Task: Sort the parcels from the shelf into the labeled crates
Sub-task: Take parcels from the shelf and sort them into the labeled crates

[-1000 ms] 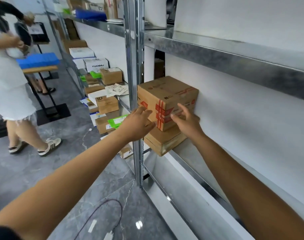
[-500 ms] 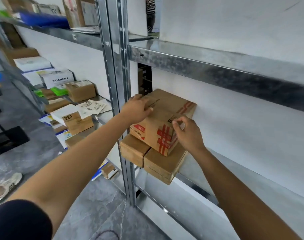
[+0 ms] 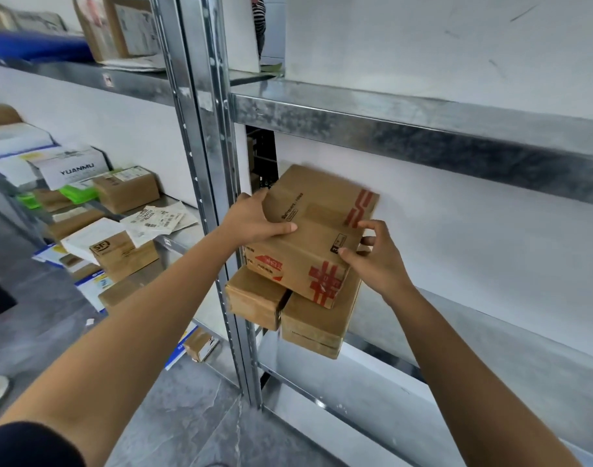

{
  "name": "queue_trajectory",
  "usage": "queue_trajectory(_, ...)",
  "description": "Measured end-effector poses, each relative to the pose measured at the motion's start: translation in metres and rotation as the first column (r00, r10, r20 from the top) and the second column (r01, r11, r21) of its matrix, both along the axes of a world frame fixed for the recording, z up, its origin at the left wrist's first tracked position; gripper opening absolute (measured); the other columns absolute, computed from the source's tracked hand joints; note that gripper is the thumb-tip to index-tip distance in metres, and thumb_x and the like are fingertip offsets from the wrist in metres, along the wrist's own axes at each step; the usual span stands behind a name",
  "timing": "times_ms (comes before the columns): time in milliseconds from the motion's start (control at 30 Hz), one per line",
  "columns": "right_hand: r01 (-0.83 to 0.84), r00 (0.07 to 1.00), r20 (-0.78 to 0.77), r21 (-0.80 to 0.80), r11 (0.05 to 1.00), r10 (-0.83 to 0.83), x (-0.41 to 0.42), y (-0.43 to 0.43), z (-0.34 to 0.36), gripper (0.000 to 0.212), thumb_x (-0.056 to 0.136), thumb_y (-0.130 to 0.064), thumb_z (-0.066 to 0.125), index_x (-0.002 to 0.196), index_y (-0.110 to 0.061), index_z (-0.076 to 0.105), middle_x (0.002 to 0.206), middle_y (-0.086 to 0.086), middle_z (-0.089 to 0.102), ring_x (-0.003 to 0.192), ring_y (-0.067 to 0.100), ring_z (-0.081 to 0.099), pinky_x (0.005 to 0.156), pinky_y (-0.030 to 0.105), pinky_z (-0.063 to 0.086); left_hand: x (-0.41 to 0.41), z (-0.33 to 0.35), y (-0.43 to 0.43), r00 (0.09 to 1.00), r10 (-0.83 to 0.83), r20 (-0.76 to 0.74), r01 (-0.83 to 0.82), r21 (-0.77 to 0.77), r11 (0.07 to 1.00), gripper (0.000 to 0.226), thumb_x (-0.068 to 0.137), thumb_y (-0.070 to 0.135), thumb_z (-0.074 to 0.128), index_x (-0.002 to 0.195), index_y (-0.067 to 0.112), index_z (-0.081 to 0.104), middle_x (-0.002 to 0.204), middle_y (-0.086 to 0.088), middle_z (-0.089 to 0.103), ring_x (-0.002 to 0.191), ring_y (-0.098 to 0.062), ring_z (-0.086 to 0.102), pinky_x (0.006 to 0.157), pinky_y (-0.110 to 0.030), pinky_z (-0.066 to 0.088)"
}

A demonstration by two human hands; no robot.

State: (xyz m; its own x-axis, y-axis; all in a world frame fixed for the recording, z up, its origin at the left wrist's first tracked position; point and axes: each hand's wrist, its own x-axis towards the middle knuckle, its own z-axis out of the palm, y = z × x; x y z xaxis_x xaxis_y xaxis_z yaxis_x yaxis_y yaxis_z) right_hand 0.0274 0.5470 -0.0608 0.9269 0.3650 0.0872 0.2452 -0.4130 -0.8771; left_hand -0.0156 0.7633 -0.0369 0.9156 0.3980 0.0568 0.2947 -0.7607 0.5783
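1. The left hand [image 3: 254,224] grips the cardboard parcel [image 3: 308,237] at its left top edge, thumb laid across the top. The right hand [image 3: 372,261] clamps its right corner with curled fingers.
2. Between the two hands the parcel is tilted, directly above the plain brown boxes [image 3: 318,325] on the shelf [image 3: 473,338].
3. The parcel carries red printed bands and a red logo; its small print is too blurred to read.
4. Well left of the left hand stand a white box [image 3: 72,170] reading "YUANMU" and a brown box [image 3: 119,254] stamped "SF".
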Motion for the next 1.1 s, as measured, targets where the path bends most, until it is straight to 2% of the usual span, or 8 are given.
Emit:
queue_trajectory(167, 0.082, 0.997, -0.004, 0.108, 0.991, -0.082, -0.02, -0.018, 0.01, 0.075, 0.083, -0.017, 0.069, 0.144, -0.022, 0.025, 0.114, -0.003, 0.046, 0.105, 0.016, 0.054, 0.091, 0.035, 0.049, -0.017, -0.001, -0.014, 0.999, 0.029, 0.02, -0.027, -0.077, 0.997, 0.099, 0.067, 0.05, 0.076, 0.143, 0.013, 0.025, 0.138, -0.015, 0.032, 0.128, -0.031, 0.037, 0.104, -0.038, 0.034)
queue_trajectory(333, 0.122, 0.993, -0.008, 0.083, 0.989, -0.122, -0.036, -0.043, 0.007, 0.057, 0.086, -0.03, 0.065, 0.137, -0.025, 0.04, 0.122, 0.006, 0.05, 0.098, 0.016, 0.053, 0.093, 0.039, 0.05, -0.034, -0.008, -0.032, 0.997, -0.049, 0.066, 0.065, -0.271, 0.96, 0.114, 0.034, 0.074, 0.074, 0.131, 0.022, 0.046, 0.128, -0.008, 0.047, 0.117, -0.023, 0.05, 0.104, -0.039, 0.042)
queue_trajectory(467, 0.186, 0.983, -0.031, 0.191, 0.964, -0.183, -0.045, -0.071, 0.006, 0.047, 0.087, -0.027, 0.064, 0.129, -0.021, 0.045, 0.117, 0.001, 0.054, 0.099, 0.019, 0.058, 0.093, 0.044, 0.051, -0.046, -0.015, -0.052, 0.977, -0.098, 0.191, 0.167, -0.388, 0.907, 0.069, 0.067, 0.033, 0.081, 0.127, 0.018, 0.051, 0.122, -0.005, 0.057, 0.098, -0.011, 0.058, 0.07, -0.006, 0.048)
queue_trajectory(567, 0.187, 0.982, -0.071, 0.268, 0.945, -0.174, -0.052, -0.092, 0.006, 0.035, 0.087, -0.025, 0.064, 0.114, -0.016, 0.044, 0.125, -0.002, 0.051, 0.092, 0.011, 0.059, 0.089, 0.042, 0.051, -0.052, -0.019, -0.075, 0.952, -0.132, 0.278, 0.23, -0.359, 0.904, 0.059, 0.074, 0.021, 0.076, 0.125, 0.019, 0.048, 0.117, 0.005, 0.054, 0.091, 0.005, 0.052, 0.062, 0.0, 0.041)
queue_trajectory(633, 0.214, 0.974, -0.146, 0.329, 0.92, -0.174, -0.058, -0.107, 0.006, 0.031, 0.089, -0.026, 0.061, 0.109, -0.014, 0.04, 0.124, 0.0, 0.051, 0.096, 0.012, 0.058, 0.085, 0.039, 0.05, -0.059, -0.015, -0.095, 0.941, -0.146, 0.304, 0.265, -0.397, 0.879, 0.056, 0.078, 0.021, 0.073, 0.126, 0.022, 0.044, 0.115, 0.01, 0.051, 0.094, 0.004, 0.049, 0.074, -0.002, 0.042)
queue_trajectory(767, 0.265, 0.953, -0.257, 0.464, 0.845, -0.158, -0.074, -0.148, 0.006, 0.036, 0.093, -0.037, 0.05, 0.123, -0.022, 0.037, 0.113, -0.001, 0.053, 0.109, 0.025, 0.054, 0.087, 0.045, 0.05, -0.068, -0.013, -0.132, 0.951, -0.126, 0.282, 0.259, -0.506, 0.823, 0.038, 0.09, 0.041, 0.053, 0.123, 0.025, 0.044, 0.122, 0.004, 0.052, 0.119, -0.019, 0.048, 0.102, -0.041, 0.04)
queue_trajectory(933, 0.244, 0.957, -0.259, 0.483, 0.841, -0.129, -0.098, -0.207, 0.003, 0.054, 0.088, -0.058, 0.034, 0.138, -0.037, 0.033, 0.131, 0.002, 0.047, 0.12, 0.029, 0.049, 0.098, 0.056, 0.044, -0.089, 0.0, -0.193, 0.928, -0.203, 0.313, 0.34, -0.487, 0.804, 0.027, 0.099, 0.043, 0.021, 0.101, 0.038, 0.047, 0.096, 0.02, 0.053, 0.09, 0.008, 0.054, 0.082, -0.017, 0.046)
queue_trajectory(1100, 0.288, 0.947, -0.271, 0.488, 0.824, -0.17, -0.125, -0.269, -0.001, 0.042, 0.09, -0.052, 0.038, 0.127, -0.031, 0.038, 0.122, 0.001, 0.051, 0.118, 0.03, 0.05, 0.098, 0.056, 0.044, -0.104, -0.002, -0.25, 0.938, -0.238, 0.252, 0.342, -0.559, 0.756, 0.054, 0.095, 0.055, 0.019, 0.137, 0.027, 0.038, 0.123, 0.009, 0.047, 0.115, -0.014, 0.048, 0.096, -0.031, 0.039)
